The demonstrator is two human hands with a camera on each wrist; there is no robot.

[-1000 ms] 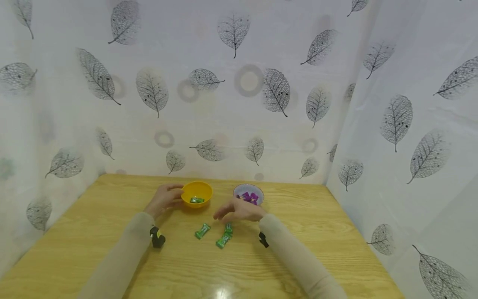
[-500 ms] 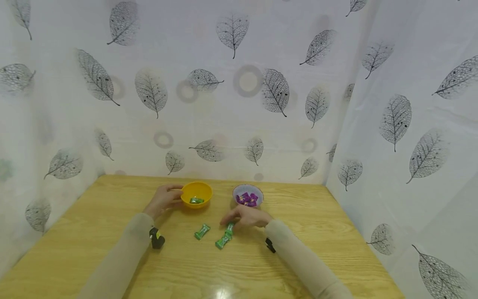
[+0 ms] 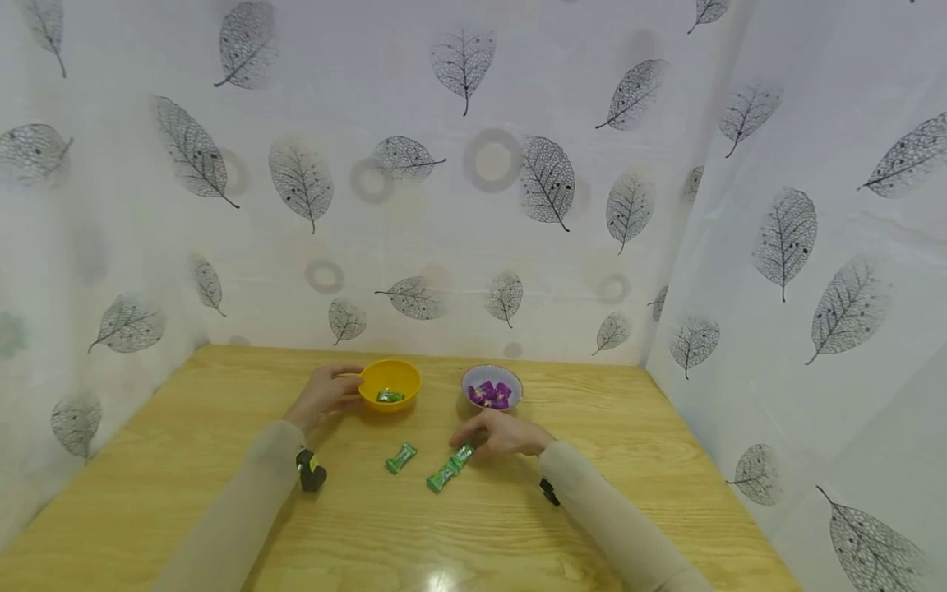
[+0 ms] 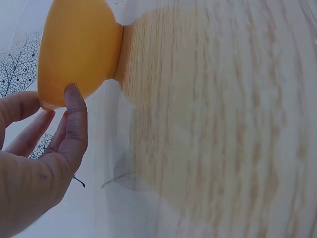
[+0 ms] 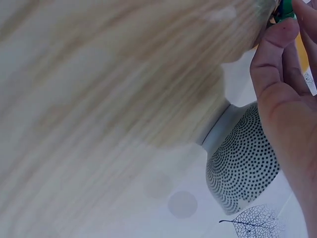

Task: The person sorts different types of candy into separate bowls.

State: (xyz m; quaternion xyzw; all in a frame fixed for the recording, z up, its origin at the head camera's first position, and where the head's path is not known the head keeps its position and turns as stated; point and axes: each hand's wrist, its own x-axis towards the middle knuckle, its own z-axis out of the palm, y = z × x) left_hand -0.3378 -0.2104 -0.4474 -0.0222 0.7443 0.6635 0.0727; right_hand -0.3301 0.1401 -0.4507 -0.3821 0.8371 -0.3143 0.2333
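My left hand point(image 3: 321, 396) holds the yellow bowl point(image 3: 392, 374) at its left side; in the left wrist view the thumb lies on the outer wall and other fingers touch the rim. A green-wrapped candy point(image 3: 390, 397) lies inside the bowl. The right hand point(image 3: 506, 433) pinches a green-wrapped candy point(image 3: 464, 454) between thumb and fingers at the table; the right wrist view shows only part of its green wrapper point(image 5: 285, 10). A second green candy point(image 3: 442, 475) lies end to end with it, and a third candy point(image 3: 401, 458) sits apart to the left.
Just behind the right hand stands a small dotted bowl point(image 5: 242, 161) with several purple-wrapped candies point(image 3: 491, 395) in it. The wooden table point(image 3: 355, 534) meets leaf-printed sheeting point(image 3: 473, 247) at its back and right.
My right hand has moved right and slightly nearer, down to the farther green candy, which now lies turned and shifted a little right. The left hand has stayed at the yellow bowl.
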